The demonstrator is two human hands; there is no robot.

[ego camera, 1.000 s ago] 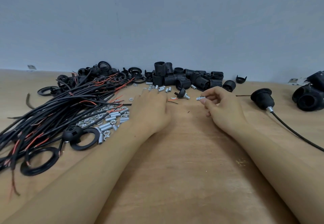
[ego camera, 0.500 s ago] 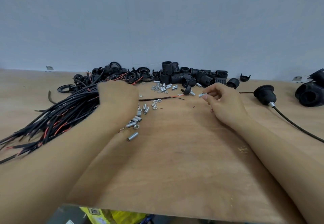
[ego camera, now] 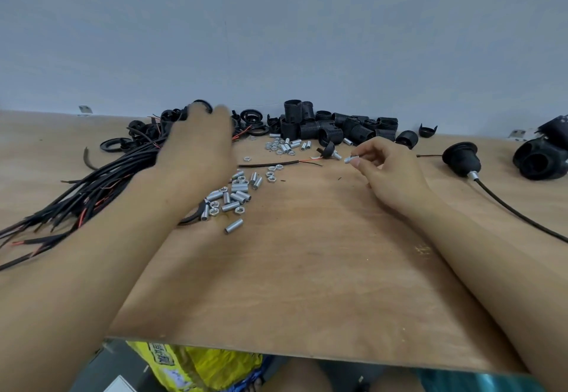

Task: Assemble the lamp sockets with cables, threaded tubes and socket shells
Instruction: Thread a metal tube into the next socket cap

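The right hand (ego camera: 390, 173) is pinching a tube (ego camera: 351, 158); the left hand (ego camera: 196, 149), grip unclear, is reaching over the cables (ego camera: 101, 186). Next: thread a cable through the tube.

The left hand (ego camera: 196, 146) reaches far forward with its back to the camera; its fingers are blurred, so the grip cannot be told. The right hand (ego camera: 387, 170) is lower and nearer, its thumb and fingers pinching a small threaded tube (ego camera: 350, 158)
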